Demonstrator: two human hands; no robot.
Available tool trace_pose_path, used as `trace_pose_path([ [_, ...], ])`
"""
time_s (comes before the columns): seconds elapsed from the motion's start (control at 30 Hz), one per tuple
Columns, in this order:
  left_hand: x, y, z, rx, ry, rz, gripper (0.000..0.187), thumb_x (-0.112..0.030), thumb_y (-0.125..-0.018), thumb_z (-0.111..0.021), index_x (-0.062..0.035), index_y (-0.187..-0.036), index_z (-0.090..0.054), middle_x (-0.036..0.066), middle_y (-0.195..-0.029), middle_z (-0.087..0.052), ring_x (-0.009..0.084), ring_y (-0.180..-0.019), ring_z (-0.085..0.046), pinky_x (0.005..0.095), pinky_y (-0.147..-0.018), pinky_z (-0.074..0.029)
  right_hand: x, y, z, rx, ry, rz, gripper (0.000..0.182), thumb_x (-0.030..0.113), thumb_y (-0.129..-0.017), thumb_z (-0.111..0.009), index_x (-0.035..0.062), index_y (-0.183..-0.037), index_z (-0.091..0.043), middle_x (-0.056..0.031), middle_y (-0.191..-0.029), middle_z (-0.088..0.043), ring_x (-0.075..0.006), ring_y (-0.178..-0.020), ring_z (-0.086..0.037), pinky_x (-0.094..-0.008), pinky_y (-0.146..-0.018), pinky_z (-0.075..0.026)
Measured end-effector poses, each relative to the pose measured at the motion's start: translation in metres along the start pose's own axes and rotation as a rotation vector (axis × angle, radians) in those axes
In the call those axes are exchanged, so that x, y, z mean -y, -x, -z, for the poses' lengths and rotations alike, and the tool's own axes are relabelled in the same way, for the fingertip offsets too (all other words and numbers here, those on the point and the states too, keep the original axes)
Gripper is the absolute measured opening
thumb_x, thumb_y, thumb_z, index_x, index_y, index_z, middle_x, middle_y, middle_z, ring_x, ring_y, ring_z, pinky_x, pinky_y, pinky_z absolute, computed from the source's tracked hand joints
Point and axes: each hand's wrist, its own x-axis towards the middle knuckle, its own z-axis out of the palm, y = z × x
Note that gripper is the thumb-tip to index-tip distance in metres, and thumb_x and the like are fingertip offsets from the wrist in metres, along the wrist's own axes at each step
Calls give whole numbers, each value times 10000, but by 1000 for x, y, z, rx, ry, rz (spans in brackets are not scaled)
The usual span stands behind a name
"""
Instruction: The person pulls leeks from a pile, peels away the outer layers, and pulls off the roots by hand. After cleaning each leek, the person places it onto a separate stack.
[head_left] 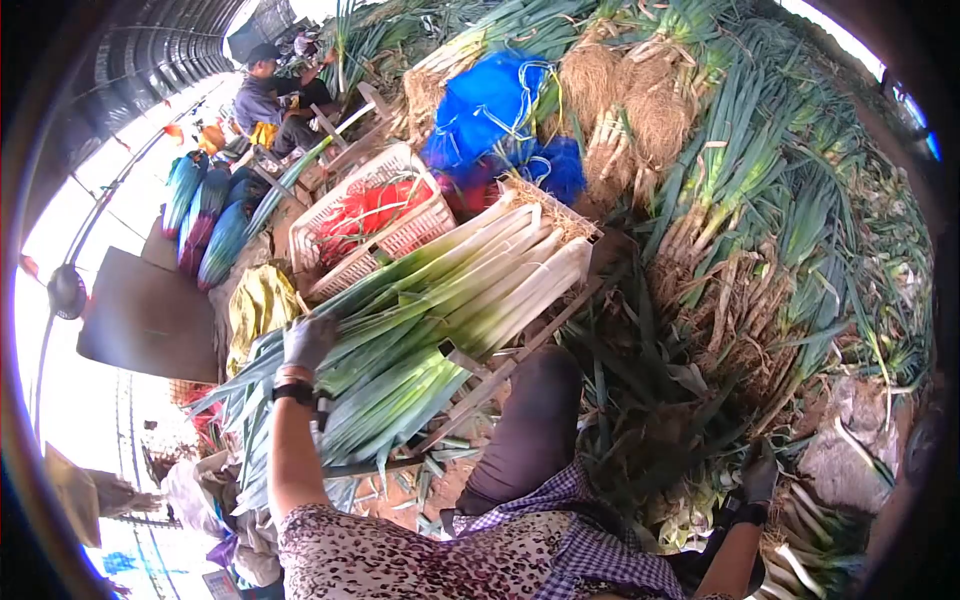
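A thick pile of leeks (470, 290) lies across a wooden stand (470, 400) before me, white stems to the upper right, green leaves to the lower left. My left hand (312, 340), in a grey glove, is at the leafy part with its fingers curled around some leaves. My right hand (758, 475), in a dark glove, is low at the far right, close to loose leeks (805, 535) on the ground. Its fingers blend into the dark leaves behind, so I cannot tell what it holds.
Behind the stand is a pale plastic crate (420, 232) with red netting (365, 222). Blue netting (490, 105) lies beyond. Untrimmed leeks (735, 165) are heaped along the right. Wrapped bundles (205, 215) lie at left, near a seated person (270, 105). Yellow cloth (260, 310) is beside the leaves.
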Motion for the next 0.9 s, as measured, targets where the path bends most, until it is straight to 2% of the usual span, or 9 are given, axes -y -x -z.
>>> trace_pose_path([
  [0.07,38,16,4,-23,91,24,322,-378,-901,-486,-172,-910,-734,129,-941,-684,336,-962,-618,482,-943,-375,10,9,-18,-49,-184,-148,213,205,-943,-574,80,-1102,-642,-17,-924,-659,-119,-796,-607,-255,-676,-501],
  [0.17,38,40,23,-107,98,55,218,-254,-833,-560,-133,-891,-733,164,-849,-680,357,-860,-635,443,-809,-473,-1,4,-20,-41,-276,-200,239,211,-959,-545,79,-1137,-636,-19,-966,-656,-104,-846,-606,-245,-684,-503],
  [0.27,39,39,21,-125,5,100,172,-192,-771,-616,-93,-857,-729,184,-818,-674,355,-816,-642,428,-752,-496,-17,17,-32,61,915,734,129,143,-932,-574,72,-1001,-657,-14,-907,-689,-120,-807,-649,-211,-656,-535],
  [0.37,50,39,14,-280,137,260,164,-168,-727,-648,-60,-825,-722,195,-800,-671,359,-776,-645,422,-738,-500,4,20,-41,-23,-261,-186,109,141,-920,-589,80,-980,-657,0,-870,-685,-113,-762,-649,-210,-622,-534],
  [0.5,75,42,8,-398,740,521,150,-133,-773,-656,14,-771,-687,106,-643,-652,186,-555,-606,330,-578,-487,-3,25,-42,-46,382,249,102,173,-918,-597,97,-957,-653,2,-841,-680,-97,-732,-646,-210,-568,-532],
  [0.6,63,51,13,-337,690,207,111,-101,-800,-648,-30,-856,-713,37,-634,-618,104,-582,-549,284,-575,-457,-24,10,-20,-31,806,498,153,118,-912,-574,73,-1051,-620,-18,-919,-666,-104,-783,-626,-233,-615,-523],
  [0.7,12,64,43,-96,767,23,251,-27,-760,-651,-94,-988,-732,29,-666,-592,116,-623,-530,272,-627,-451,-8,20,-27,112,523,129,359,-13,-905,-520,16,-1261,-559,-59,-1081,-638,-134,-899,-588,-285,-764,-506],
  [0.87,-3,54,37,50,507,-128,387,6,-715,-658,-177,-1051,-721,71,-812,-604,227,-744,-596,335,-693,-478,-4,13,-31,46,-252,-239,333,-4,-915,-509,15,-1242,-568,-66,-1065,-643,-156,-899,-600,-288,-773,-505],
  [0.9,-7,51,36,34,485,-183,350,-2,-716,-655,-166,-1019,-720,78,-821,-610,249,-754,-601,345,-697,-481,-7,13,-28,67,40,-67,345,-8,-899,-527,16,-1240,-571,-74,-1068,-647,-176,-913,-607,-294,-791,-503],
])
